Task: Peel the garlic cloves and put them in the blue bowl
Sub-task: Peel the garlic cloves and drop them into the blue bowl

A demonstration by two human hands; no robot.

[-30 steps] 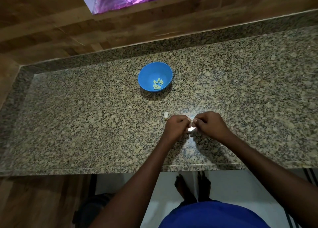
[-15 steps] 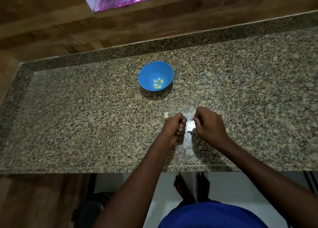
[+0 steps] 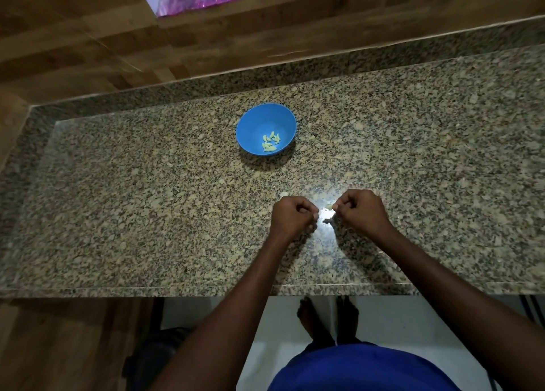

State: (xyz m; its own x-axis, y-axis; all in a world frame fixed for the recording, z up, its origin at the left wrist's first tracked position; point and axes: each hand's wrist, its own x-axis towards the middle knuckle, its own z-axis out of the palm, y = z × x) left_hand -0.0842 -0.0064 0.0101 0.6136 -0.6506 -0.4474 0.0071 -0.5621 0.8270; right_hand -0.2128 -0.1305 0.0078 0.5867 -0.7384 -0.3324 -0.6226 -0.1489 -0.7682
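The blue bowl [image 3: 259, 122] stands mid-counter with several peeled garlic cloves [image 3: 270, 141] in its bottom. Nearer me, my right hand [image 3: 361, 210] pinches a small pale garlic clove [image 3: 329, 206] at its fingertips, just above the counter. My left hand [image 3: 292, 218] is curled into a loose fist a little to the left, apart from the clove, and nothing shows in its fingers. Another pale clove [image 3: 283, 194] lies on the counter just behind my left hand. A small dark scrap [image 3: 326, 221], maybe peel, lies below the held clove.
The speckled granite counter [image 3: 147, 213] has a raised granite back edge and wood panelling [image 3: 88, 51] behind and at the left. Its front edge runs just under my forearms. Bright glare lies on the stone between my hands.
My hands were joined on the clove and have pulled apart. The clove stays with my right hand; my left hand has drawn back to the left, curled.
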